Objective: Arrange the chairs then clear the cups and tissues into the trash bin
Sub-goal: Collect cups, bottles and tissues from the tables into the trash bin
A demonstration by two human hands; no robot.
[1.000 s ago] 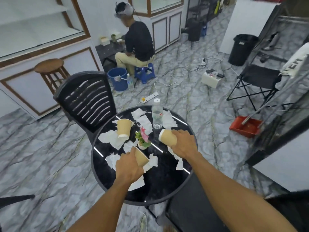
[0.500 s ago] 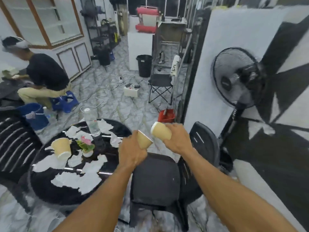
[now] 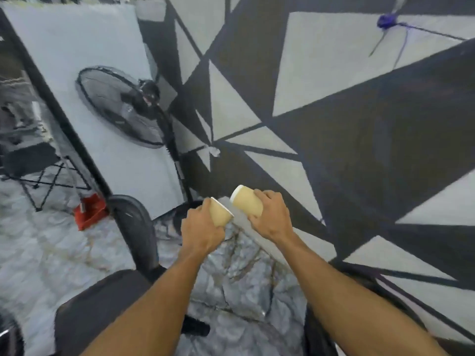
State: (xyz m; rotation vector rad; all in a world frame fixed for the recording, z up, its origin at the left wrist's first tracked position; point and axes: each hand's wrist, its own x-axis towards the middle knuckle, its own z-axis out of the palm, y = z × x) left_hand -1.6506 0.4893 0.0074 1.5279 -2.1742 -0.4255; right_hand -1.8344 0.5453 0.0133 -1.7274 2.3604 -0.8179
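Observation:
My left hand (image 3: 200,227) grips a tan paper cup (image 3: 219,213) with a white rim, tilted with its mouth up and to the right. My right hand (image 3: 271,217) grips a second tan paper cup (image 3: 246,201), tipped so its mouth faces left. The two cups are held close together in front of me above the marble floor. A black plastic chair (image 3: 108,304) stands at the lower left, below my left forearm. The table, the tissues and the trash bin are out of view.
A black standing fan (image 3: 120,106) stands against a white panel at the left. A wall with black and grey triangles fills the right. A red dustpan (image 3: 90,211) lies on the floor by a folding chair (image 3: 33,163). Another dark chair edge (image 3: 401,301) curves at lower right.
The view has swung to the right, away from the table, which is now out of sight. Both hands keep their cups, held closer together in front of the patterned wall.

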